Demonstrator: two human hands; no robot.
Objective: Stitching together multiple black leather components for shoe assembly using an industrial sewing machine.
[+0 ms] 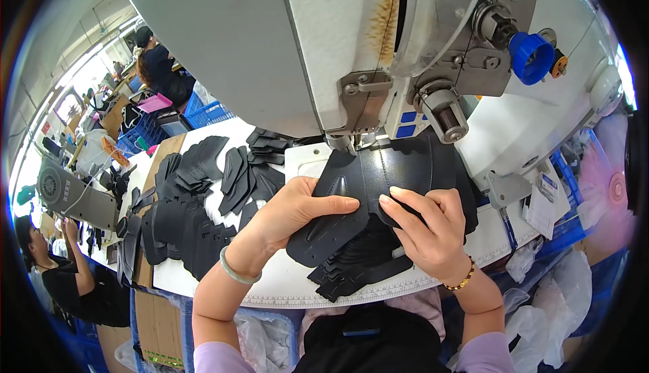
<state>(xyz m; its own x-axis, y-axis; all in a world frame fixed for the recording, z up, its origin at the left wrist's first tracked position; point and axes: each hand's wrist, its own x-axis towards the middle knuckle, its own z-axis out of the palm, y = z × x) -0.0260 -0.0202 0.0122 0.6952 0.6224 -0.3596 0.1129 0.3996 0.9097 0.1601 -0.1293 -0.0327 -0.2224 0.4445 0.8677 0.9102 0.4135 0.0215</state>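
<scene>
A black leather-like shoe piece (402, 165) with stitched lines lies under the needle area (355, 144) of a large sewing machine (223, 41). My left hand (287, 214) grips its left part, thumb on top and the other fingers hidden beneath. On the right, my right hand (433, 234) holds the near edge between bent fingers, with thumb and index fingertips close together near the middle. Below the piece, towards me, sits a layered stack of similar black pieces (358, 271). A black thread runs down the machine's front.
Piles of cut black pieces (196, 231) cover the left of the white table (270, 296), which has a ruler along its near edge. To the right are a blue-handled tool (508, 229), papers (541, 211) and a pink fan (615, 189). Two other people work at the left.
</scene>
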